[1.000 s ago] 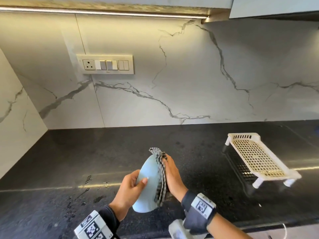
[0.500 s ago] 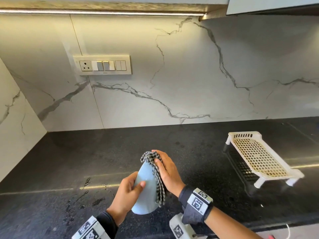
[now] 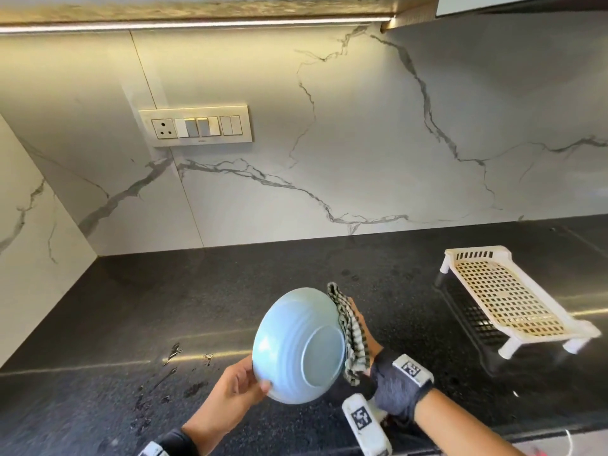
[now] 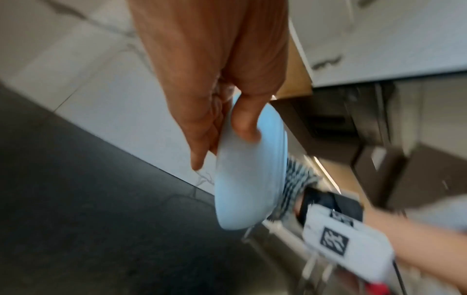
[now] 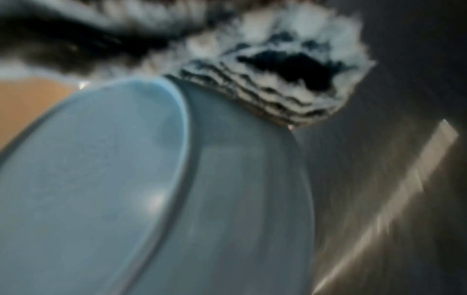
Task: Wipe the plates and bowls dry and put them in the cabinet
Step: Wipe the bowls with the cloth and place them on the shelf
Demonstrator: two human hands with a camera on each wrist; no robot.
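Since the earlier frames, the bowl (image 3: 297, 345) has turned from edge-on to showing its round base and ridged underside to the head camera, and the view has tipped a little lower on the wall.

Dark speckled countertop (image 3: 164, 311) runs under a white marble-veined backsplash (image 3: 362, 143), with a lit strip along the cabinet underside at 12 o'clock. A switch plate (image 3: 196, 125) sits on the wall at about 11 o'clock. At 3 o'clock of the bowl, well apart from it, a cream perforated rack (image 3: 506, 299) stands on short legs. Water spots (image 3: 171, 373) mark the counter at 9 o'clock of the bowl.

From the left wrist, the bowl appears edge-on and blurred, with the thumb pressed on its outer side and the fingers behind it, a grip the head view shows only in part. The right wrist view, also blurred, shows the rim at close range and the cloth (image 5: 290, 79) bunched against it.

The left hand (image 3: 230, 398) pinches the bowl's lower rim at 7 o'clock, fingers curled round it, holding it above the counter. The right hand (image 3: 363, 337) is mostly hidden behind the checked cloth, which it holds against the bowl's far side at 3 o'clock; its fingers seem wrapped into the cloth.
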